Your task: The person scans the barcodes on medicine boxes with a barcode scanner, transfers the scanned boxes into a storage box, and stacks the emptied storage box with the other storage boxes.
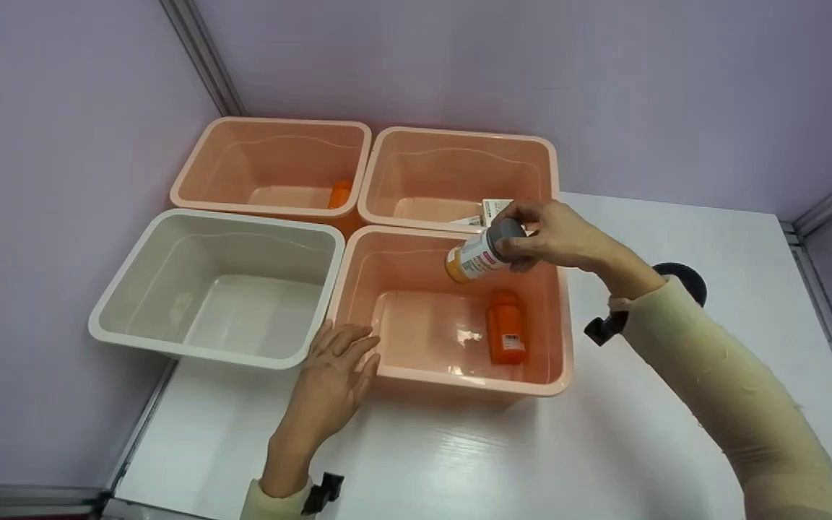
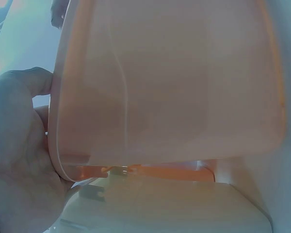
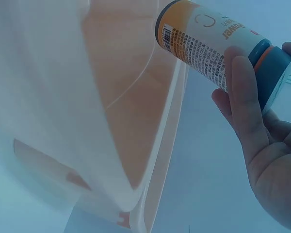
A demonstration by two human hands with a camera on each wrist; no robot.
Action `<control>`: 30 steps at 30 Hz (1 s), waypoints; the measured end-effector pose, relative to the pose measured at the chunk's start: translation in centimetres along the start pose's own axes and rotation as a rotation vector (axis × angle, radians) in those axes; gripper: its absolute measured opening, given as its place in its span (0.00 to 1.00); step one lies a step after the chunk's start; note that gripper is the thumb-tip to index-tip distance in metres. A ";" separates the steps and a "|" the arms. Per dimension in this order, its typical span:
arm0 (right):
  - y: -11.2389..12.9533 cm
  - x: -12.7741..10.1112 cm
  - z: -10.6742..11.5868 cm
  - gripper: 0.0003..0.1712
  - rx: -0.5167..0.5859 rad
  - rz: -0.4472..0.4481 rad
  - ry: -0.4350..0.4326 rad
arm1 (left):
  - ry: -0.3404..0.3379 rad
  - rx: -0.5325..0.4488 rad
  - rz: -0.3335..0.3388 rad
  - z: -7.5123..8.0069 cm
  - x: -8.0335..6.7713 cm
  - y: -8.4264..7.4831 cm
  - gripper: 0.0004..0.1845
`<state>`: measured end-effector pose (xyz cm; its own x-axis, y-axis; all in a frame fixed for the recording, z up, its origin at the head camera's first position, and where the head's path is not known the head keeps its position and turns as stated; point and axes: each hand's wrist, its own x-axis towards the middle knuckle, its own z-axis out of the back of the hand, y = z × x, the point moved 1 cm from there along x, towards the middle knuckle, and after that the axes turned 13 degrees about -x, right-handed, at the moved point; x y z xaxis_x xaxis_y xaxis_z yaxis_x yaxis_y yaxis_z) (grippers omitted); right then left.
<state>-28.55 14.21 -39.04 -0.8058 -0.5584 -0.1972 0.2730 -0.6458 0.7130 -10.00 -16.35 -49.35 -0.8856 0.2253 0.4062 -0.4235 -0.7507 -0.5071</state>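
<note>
My right hand (image 1: 555,235) grips a white-and-orange bottle (image 1: 477,256) by its dark grey cap. It holds the bottle tilted, base down to the left, over the near pink bin (image 1: 459,383). The right wrist view shows the bottle's printed label (image 3: 203,56) and my fingers round the cap end. Inside that bin, an orange bottle (image 1: 507,328) with a small white label lies at the right side. My left hand (image 1: 333,379) rests at the bin's near left corner, fingers extended over the rim. In the left wrist view its thumb touches the rim (image 2: 56,111).
A white bin (image 1: 192,349) stands left of the near pink one. Behind are two more pink bins: the back left one (image 1: 279,123) holds an orange item (image 1: 340,193), the back right one (image 1: 466,133) white labelled boxes (image 1: 495,208). Lilac walls (image 1: 459,65) enclose the white table (image 1: 647,433).
</note>
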 end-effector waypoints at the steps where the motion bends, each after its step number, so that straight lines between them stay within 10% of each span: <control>1: -0.1 -0.2 0.1 0.21 0.010 0.000 -0.002 | -0.002 0.001 -0.005 0.0 0.0 0.0 0.16; 30: -3.7 -7.3 3.0 0.24 0.230 0.044 -0.222 | -0.021 -0.004 -0.034 0.0 0.0 0.0 0.17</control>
<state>-25.26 22.23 -38.26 -0.8976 -0.4397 -0.0295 0.2045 -0.4750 0.8559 -10.02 -16.35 -49.40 -0.8664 0.2375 0.4393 -0.4542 -0.7403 -0.4956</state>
